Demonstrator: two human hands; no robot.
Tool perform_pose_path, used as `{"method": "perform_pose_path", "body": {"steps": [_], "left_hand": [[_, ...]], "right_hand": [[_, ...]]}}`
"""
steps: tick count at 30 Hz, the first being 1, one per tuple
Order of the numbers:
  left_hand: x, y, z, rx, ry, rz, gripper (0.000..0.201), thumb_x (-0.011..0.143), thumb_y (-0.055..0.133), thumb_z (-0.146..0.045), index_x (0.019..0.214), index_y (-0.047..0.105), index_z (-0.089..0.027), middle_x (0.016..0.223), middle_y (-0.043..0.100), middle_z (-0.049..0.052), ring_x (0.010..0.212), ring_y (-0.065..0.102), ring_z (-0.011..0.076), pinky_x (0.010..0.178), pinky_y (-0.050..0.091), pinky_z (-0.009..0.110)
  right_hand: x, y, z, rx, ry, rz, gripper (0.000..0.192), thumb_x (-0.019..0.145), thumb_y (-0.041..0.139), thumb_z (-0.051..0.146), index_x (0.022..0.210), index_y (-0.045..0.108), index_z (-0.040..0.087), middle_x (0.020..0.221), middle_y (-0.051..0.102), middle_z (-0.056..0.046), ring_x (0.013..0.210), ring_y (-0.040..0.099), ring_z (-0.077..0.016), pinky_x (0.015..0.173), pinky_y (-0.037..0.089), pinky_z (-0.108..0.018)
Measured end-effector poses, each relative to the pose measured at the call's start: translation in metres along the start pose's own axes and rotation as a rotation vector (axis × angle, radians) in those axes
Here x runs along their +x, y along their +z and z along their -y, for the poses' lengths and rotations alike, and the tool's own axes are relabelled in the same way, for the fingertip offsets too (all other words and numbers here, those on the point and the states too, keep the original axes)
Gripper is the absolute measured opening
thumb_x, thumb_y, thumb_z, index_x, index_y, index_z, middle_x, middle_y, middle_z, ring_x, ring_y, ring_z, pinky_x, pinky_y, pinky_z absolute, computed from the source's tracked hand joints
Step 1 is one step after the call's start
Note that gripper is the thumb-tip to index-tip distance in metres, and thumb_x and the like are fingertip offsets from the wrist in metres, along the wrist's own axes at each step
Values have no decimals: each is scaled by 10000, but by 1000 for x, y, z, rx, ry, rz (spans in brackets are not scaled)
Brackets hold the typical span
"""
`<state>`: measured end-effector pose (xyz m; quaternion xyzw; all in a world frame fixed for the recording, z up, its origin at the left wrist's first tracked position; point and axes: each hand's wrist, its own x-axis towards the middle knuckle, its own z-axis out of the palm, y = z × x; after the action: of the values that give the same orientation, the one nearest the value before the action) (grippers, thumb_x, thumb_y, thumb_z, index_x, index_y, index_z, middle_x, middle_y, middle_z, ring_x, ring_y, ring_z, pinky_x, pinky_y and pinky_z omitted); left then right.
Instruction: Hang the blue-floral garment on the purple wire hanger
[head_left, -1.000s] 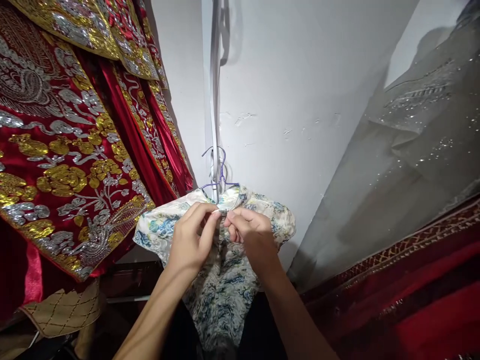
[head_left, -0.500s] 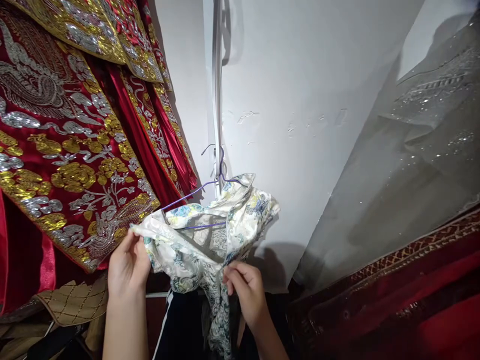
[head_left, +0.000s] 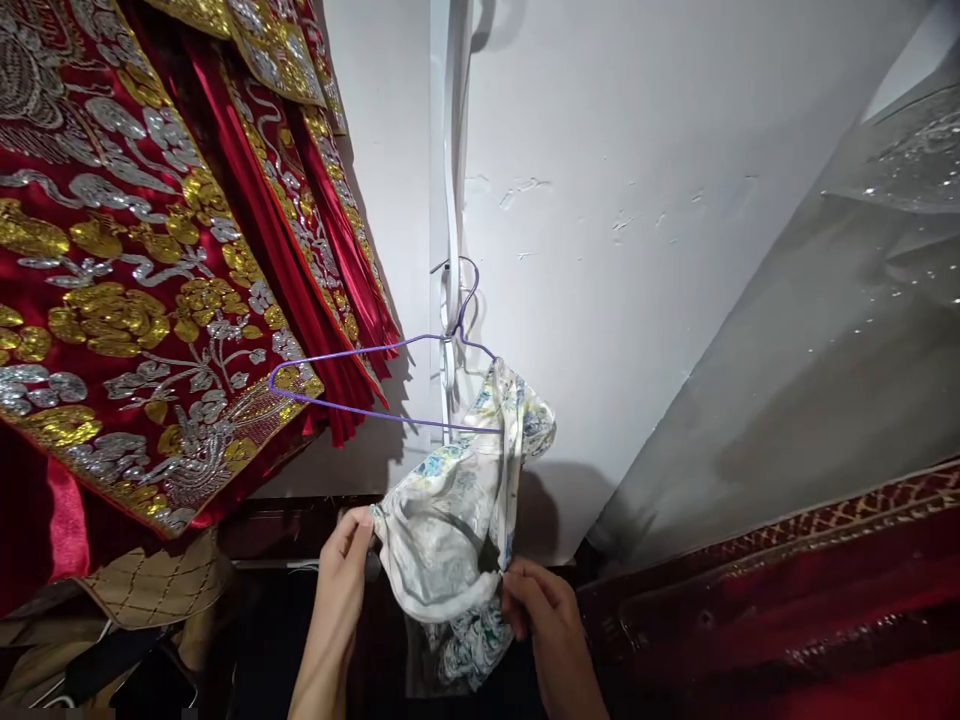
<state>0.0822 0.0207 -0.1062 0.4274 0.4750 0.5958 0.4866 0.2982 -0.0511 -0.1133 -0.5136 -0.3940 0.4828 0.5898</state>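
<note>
Red garments with gold and silver embroidery (head_left: 135,300) fill the left; a grey sequinned fabric (head_left: 840,330) drapes on the right above a dark red cloth with a gold-patterned border (head_left: 787,590). White wall (head_left: 600,200) between them, with a white vertical strip (head_left: 448,180) running down it.

Main change: the white floral-print satin garment (head_left: 457,520), a second ago sitting on both shoulders of the thin purple wire hanger (head_left: 375,385) with the hands working at its collar, is now off the left arm of the hanger. That arm and the bottom wire are bare. The garment hangs bunched from the right end only and sags down toward the hands.

The hanger itself stays hooked at the strip, tilted, with the left end out in front of the red garments.

Both hands have dropped lower. Left hand (head_left: 346,560) is pinched closed on the garment's left edge, fingers curled over the fabric. Right hand (head_left: 536,610) is closed on the lower right of the bunch, thumb and fingers gripping cloth.

Judgement: the garment is roughly half off the hanger; only the right shoulder holds it.
</note>
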Motion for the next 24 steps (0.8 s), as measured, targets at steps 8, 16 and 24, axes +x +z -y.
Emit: {"method": "perform_pose_path", "body": {"steps": [8,16,24], "left_hand": [[-33,9,-50,-259,-62,160,340,865,669,-493,1008,678,-184,949,672,72,776,607,186,718,479,262],[-57,20,-69,-368,-64,336,329,854,689,-469,760,606,-164,850,582,48,758,520,159,692,422,237],[-65,68,-62,-149,120,787,256,953,589,-406,846,635,-178,912,643,80,865,594,197,832,466,299]], "right_hand": [[-2,-5,-5,-359,218,373,300,799,521,278,510,530,201,445,397,42,427,391,-111,486,287,-251],[-11,-11,4,-469,150,342,376,890,550,462,671,642,172,573,538,3,579,507,-154,583,365,-267],[-15,-5,29,56,273,80,725,749,473,889,790,720,209,821,688,-109,976,626,-349,871,496,-441]]}}
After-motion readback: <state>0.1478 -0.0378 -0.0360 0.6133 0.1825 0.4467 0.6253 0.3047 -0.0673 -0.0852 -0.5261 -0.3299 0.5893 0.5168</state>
